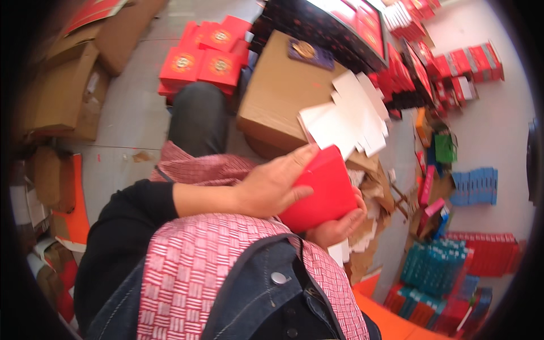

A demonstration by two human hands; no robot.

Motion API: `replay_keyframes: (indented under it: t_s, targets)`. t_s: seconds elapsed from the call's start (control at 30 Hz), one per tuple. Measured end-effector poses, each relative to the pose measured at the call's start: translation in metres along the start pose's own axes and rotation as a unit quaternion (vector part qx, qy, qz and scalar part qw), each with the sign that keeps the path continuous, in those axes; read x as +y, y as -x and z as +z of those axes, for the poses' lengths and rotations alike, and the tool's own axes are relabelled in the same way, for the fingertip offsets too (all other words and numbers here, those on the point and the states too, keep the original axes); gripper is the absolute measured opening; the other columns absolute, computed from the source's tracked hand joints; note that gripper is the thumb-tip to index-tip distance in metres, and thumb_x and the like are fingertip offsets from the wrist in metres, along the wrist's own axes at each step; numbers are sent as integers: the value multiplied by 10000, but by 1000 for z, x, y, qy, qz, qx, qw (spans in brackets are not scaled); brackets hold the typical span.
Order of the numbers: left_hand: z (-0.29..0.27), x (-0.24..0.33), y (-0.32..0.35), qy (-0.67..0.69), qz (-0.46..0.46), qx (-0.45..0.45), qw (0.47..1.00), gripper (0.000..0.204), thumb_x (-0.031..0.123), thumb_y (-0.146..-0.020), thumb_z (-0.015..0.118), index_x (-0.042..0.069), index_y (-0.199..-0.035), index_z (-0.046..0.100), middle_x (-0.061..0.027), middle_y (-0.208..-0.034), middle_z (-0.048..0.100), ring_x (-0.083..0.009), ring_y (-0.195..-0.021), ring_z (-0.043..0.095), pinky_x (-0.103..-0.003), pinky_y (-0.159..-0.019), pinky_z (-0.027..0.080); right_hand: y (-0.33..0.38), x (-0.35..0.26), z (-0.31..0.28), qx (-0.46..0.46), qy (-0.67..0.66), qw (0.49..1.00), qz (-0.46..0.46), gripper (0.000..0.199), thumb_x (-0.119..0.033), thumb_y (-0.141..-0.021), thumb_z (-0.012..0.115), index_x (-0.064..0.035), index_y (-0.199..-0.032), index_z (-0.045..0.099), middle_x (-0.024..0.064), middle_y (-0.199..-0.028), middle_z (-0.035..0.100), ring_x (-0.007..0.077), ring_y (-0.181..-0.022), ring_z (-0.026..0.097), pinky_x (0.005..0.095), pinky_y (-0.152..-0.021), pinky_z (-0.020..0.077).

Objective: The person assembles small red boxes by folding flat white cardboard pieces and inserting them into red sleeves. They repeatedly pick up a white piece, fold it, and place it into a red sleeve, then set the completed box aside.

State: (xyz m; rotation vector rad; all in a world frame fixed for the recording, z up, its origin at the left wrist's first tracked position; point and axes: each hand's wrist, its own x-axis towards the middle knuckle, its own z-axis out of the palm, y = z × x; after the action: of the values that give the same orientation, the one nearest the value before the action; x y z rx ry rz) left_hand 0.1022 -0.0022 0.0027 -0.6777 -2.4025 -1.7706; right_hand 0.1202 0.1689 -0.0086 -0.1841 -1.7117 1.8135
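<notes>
A plain red box [320, 192] is held close to my chest, tilted. My left hand [272, 184] grips its upper left side, thumb along the top edge. My right hand [340, 225] holds it from underneath, fingers curled around its lower right corner. Just beyond the box, a stack of flat white cardboard pieces [348, 116] lies on a brown carton [277, 93].
Red gift boxes with gold emblems [201, 59] are piled on the floor past my knee. Brown cartons [71, 85] stand at the left. At the right lie blue boxes [476, 186], teal and red packs [447, 269], and more red boxes [467, 65].
</notes>
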Motion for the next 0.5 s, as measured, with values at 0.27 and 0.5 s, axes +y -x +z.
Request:
replay_keyframes:
  t_s: [0.27, 0.5]
  targets:
    - [-62, -8, 14, 26, -30, 30, 999, 819, 158, -884, 649, -11, -1499, 135, -262, -1448, 342, -377, -1323, 402, -387, -1078, 357, -8, -6, 59, -143, -22, 989, 40, 326, -272, -1064, 243, -44, -1084, 475, 144, -1230, 511, 227, -1139, 487, 385, -997, 413]
    - [-139, -46, 28, 498, -222, 158, 823, 463, 118, -831, 728, -37, -1225, 539, -119, -1134, 649, -186, -1018, 650, -296, -907, 510, -22, -11, 147, -382, -52, 922, 47, 435, -306, -1042, 358, 10, -1339, 394, 167, -1385, 449, 259, -1239, 470, 395, -1038, 379]
